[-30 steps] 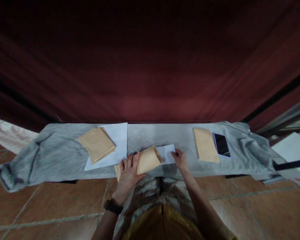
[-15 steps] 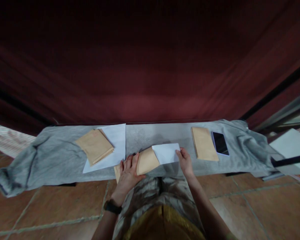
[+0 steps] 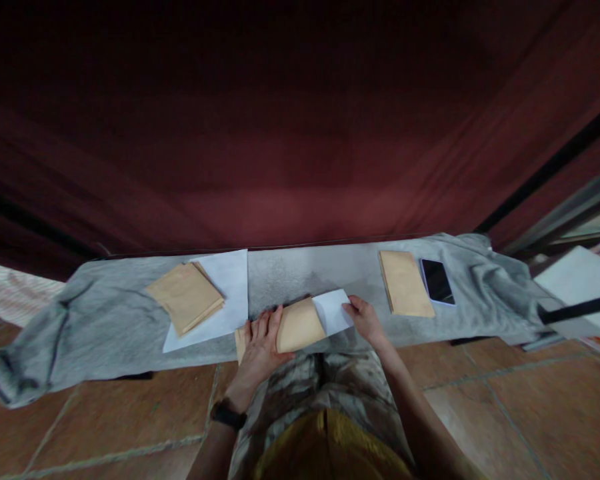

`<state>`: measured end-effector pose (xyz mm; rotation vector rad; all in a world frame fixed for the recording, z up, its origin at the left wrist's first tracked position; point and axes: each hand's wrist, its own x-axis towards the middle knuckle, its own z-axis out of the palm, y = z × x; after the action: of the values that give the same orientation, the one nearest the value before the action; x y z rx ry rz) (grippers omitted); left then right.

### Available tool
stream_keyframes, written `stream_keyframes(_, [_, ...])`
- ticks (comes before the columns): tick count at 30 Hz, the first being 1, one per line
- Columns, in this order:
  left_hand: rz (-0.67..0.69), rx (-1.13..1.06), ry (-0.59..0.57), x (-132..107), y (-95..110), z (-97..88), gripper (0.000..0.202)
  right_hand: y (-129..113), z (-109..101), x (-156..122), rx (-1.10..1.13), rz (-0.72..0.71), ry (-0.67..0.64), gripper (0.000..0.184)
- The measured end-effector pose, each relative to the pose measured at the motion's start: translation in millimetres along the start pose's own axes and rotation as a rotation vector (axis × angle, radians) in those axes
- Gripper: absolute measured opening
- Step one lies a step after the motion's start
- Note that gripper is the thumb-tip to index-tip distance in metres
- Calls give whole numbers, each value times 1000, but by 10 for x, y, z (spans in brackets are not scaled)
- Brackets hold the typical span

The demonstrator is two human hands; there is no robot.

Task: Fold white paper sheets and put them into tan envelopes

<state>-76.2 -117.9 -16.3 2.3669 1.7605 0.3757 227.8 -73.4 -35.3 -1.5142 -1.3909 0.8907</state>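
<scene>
A brown paper envelope [image 3: 300,325] lies aslant on the grey cloth in front of me. My left hand [image 3: 264,343] rests flat across its left part, fingers stretched out and thumb along the near edge. From the envelope's right end sticks a white folded paper [image 3: 333,311]; its left part is hidden inside. My right hand [image 3: 365,319] pinches the right edge of this paper between thumb and fingers.
On the left, several brown envelopes [image 3: 186,298] lie on a white sheet [image 3: 237,287]. A stack of brown envelopes [image 3: 406,283] and a phone [image 3: 437,281] are on the right. Grey cloth [image 3: 110,327] covers the narrow bench, with a dark red panel [image 3: 300,167] behind it.
My right hand has moved left with the white paper, and less of it shows outside the envelope. My left hand stays on the envelope. The view has tilted slightly.
</scene>
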Motion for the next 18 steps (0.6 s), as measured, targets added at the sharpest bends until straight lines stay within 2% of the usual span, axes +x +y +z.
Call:
stream_keyframes(5, [66, -34, 30, 89, 152, 52, 121, 12, 319, -113, 41, 39, -62, 37])
stream_keyframes(8, [93, -53, 21, 116, 214, 73, 122, -1, 429, -171, 55, 38, -99, 35])
stream_keyframes(11, [105, -67, -2, 122, 239, 81, 122, -3, 435, -183, 61, 37, -167, 32])
stream_keyframes(18, [171, -72, -17, 120, 247, 66, 118, 22, 292, -156, 66, -5, -376, 20])
